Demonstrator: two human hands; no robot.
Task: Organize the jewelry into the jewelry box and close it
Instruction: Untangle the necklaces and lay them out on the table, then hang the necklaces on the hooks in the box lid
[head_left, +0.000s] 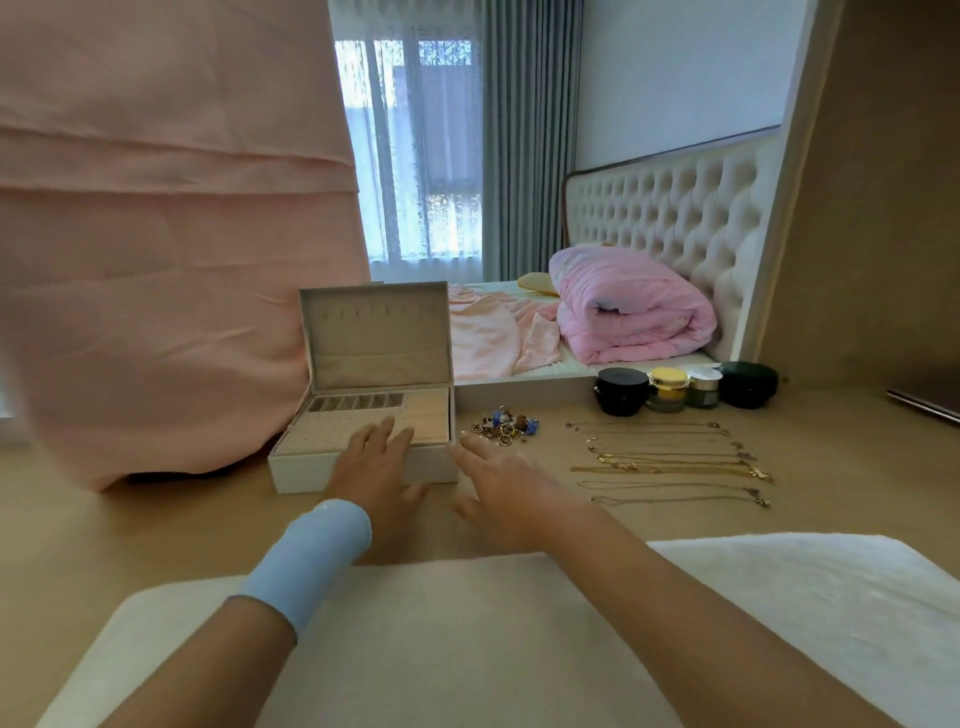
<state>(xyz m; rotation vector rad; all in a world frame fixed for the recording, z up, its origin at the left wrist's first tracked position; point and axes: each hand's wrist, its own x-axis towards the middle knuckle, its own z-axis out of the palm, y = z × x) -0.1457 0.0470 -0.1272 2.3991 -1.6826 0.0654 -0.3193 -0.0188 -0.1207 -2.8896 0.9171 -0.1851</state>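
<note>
A white jewelry box (298, 467) stands open on the wooden table, its lid upright and its beige tray of slots and holes showing. My left hand (376, 467), with a blue wristband behind it, reaches over the box's front edge with fingers spread and straight. My right hand (501, 486) stretches forward just right of the box, fingers straight, holding nothing. A small heap of rings and earrings (504, 427) lies just beyond its fingertips. Several gold necklaces (670, 462) lie in rows further right.
Several cosmetic jars (685, 389) stand behind the necklaces. A pink cloth (156, 260) hangs at the left, touching the box's side. A white cushion (467, 649) lies under my forearms. A bed with a pink quilt (628, 312) is beyond the table.
</note>
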